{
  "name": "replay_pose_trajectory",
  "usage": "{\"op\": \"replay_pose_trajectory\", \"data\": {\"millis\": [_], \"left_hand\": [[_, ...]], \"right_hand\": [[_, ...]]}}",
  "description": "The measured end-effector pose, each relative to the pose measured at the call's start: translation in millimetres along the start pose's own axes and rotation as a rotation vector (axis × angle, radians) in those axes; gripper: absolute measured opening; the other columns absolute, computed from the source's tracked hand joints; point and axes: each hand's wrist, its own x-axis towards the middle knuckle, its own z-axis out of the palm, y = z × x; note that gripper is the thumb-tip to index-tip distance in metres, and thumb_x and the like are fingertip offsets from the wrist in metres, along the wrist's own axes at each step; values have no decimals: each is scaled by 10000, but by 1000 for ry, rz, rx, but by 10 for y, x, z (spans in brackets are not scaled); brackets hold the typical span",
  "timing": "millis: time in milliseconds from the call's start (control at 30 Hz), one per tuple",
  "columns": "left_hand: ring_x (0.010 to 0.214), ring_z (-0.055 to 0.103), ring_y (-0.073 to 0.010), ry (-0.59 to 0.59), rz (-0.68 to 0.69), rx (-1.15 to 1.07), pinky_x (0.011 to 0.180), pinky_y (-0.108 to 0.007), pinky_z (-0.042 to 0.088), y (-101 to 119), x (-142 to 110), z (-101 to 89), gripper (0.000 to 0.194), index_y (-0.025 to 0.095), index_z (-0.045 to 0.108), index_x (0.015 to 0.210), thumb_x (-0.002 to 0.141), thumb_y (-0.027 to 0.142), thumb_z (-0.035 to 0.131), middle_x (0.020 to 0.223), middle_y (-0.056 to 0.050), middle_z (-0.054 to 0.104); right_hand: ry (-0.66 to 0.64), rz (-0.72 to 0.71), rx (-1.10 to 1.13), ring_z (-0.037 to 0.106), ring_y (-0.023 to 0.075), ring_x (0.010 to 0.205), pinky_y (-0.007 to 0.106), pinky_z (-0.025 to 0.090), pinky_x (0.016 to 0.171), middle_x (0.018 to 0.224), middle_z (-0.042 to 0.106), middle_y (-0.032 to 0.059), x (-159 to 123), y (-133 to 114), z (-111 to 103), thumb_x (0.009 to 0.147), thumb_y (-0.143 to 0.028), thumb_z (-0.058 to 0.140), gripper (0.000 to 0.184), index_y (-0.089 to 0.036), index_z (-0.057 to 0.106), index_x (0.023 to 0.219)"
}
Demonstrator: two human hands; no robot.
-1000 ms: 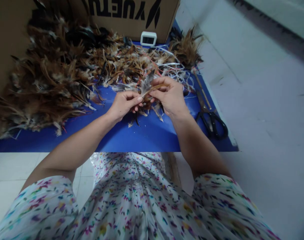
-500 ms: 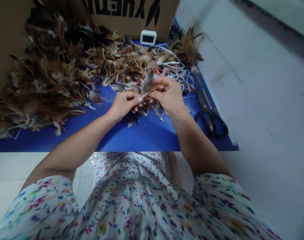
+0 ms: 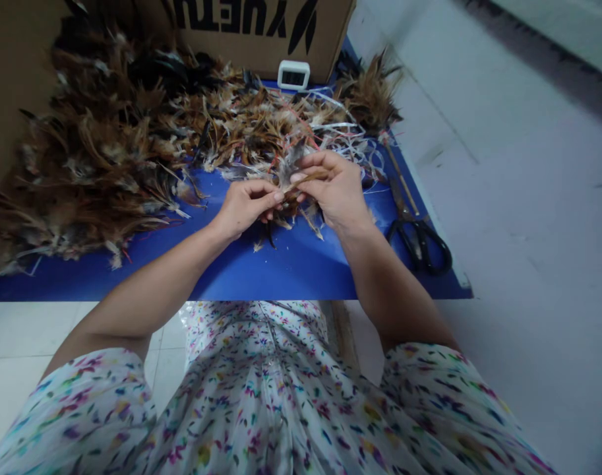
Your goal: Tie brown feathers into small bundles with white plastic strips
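Both my hands meet over a blue sheet [image 3: 291, 264], pinching a small bunch of brown and grey feathers [image 3: 291, 165]. My left hand [image 3: 245, 206] is curled, its thumb and fingers closed on the lower ends of the feathers. My right hand [image 3: 336, 190] grips the same bunch from the right, fingers pressed on a thin brown feather. Feather tips stick up between the hands and a few hang below them. Behind the hands a big heap of brown feathers [image 3: 97, 158] covers the left and back of the sheet.
Black-handled scissors [image 3: 417, 234] lie on the sheet's right edge beside a thin stick [image 3: 399, 175]. A tangle of white and red strips [image 3: 345, 135] lies behind my right hand. A small white clock [image 3: 293, 75] stands against a cardboard box [image 3: 261, 30]. Pale floor lies to the right.
My right hand's fingers have shifted slightly on the bunch of feathers. Otherwise nothing has visibly moved.
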Motion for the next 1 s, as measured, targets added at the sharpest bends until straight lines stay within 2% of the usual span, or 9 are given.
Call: {"op": "replay_pose_trajectory", "data": {"millis": [300,433,500,567,667,733,800,900,1000], "left_hand": [[471,526,-79,31,-11,-20,456,-196,412,-46,38,-55,309,175,707,673,700,433,875,615,-6,660],[498,531,-72,119,30,-43,487,-212,402,-28,104,-132,286,177,689,698,730,398,867,657,0,658],[542,546,-73,201,60,-70,515,-224,391,0,144,-185,265,186,673,719,779,382,841,687,7,651],[578,533,-70,268,66,-95,534,-243,370,29,185,-245,236,198,653,731,834,346,806,706,15,644],[579,435,-56,328,89,-134,541,-273,328,55,239,-334,224,214,631,740,882,310,774,694,36,629],[600,397,-55,355,90,-142,544,-272,304,54,267,-380,265,211,624,761,859,384,800,682,47,621],[619,397,-55,375,68,-138,544,-255,294,48,287,-402,296,201,621,783,850,424,803,680,47,620],[568,419,-51,397,51,-150,510,-237,300,45,292,-393,189,185,624,784,939,251,710,683,39,631],[504,437,-53,393,60,-151,475,-238,318,53,270,-356,200,178,630,758,956,149,643,683,28,638]], "right_hand": [[170,-83,17,683,171,742,282,525,562,808,673,3,122,14,-186,751,-524,794,382,-262,588,937],[202,-97,3,674,172,739,278,496,560,794,668,3,114,9,-248,733,-552,813,398,-260,623,926],[89,-114,-71,669,180,766,297,518,607,791,674,5,54,-34,-232,725,-560,824,393,-255,657,908],[-132,-135,-198,661,189,801,331,544,694,818,697,16,-27,-82,-182,732,-528,834,353,-240,701,886],[-505,-222,-435,645,200,829,375,530,815,859,720,34,-147,-104,-65,802,-369,788,167,-221,753,871],[-660,-328,-591,630,226,902,409,496,890,898,721,48,-205,-73,18,827,-258,741,82,-219,765,894],[-751,-397,-702,599,252,984,431,466,936,969,714,71,-244,-30,91,845,-202,706,115,-211,762,945],[-816,-447,-797,541,259,1020,426,441,947,1049,678,101,-289,13,180,896,-205,656,108,-195,740,963],[-823,-495,-899,499,261,988,422,417,914,1027,648,115,-335,36,251,936,-217,597,119,-183,702,892]]}}
